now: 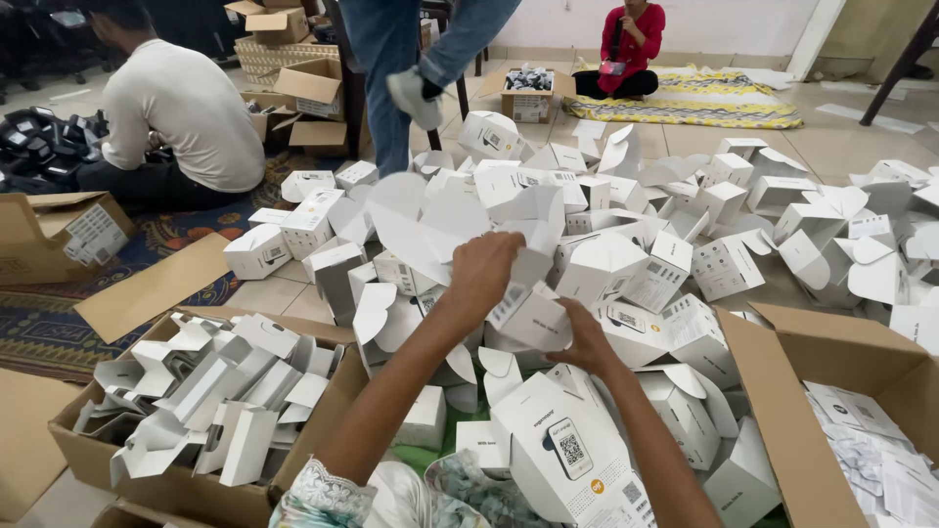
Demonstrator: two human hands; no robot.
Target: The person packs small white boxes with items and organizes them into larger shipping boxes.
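The tiled floor [841, 137] carries a big heap of white boxes [587, 254], brown cartons [205, 479], a patterned rug [59, 323] and a yellow mat [704, 103].

Place: informal packing workroom, work done on the floor.
Evidence: heap of small white cartons [587, 244] across the tiled floor [831, 137]; brown cardboard boxes [293, 88] stacked about.
Workers: people seated on a patterned rug [39, 323] and a yellow mat [704, 98].

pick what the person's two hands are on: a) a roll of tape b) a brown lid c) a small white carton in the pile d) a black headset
c: both the left hand and the right hand grip a small white carton in the heap of white cartons.
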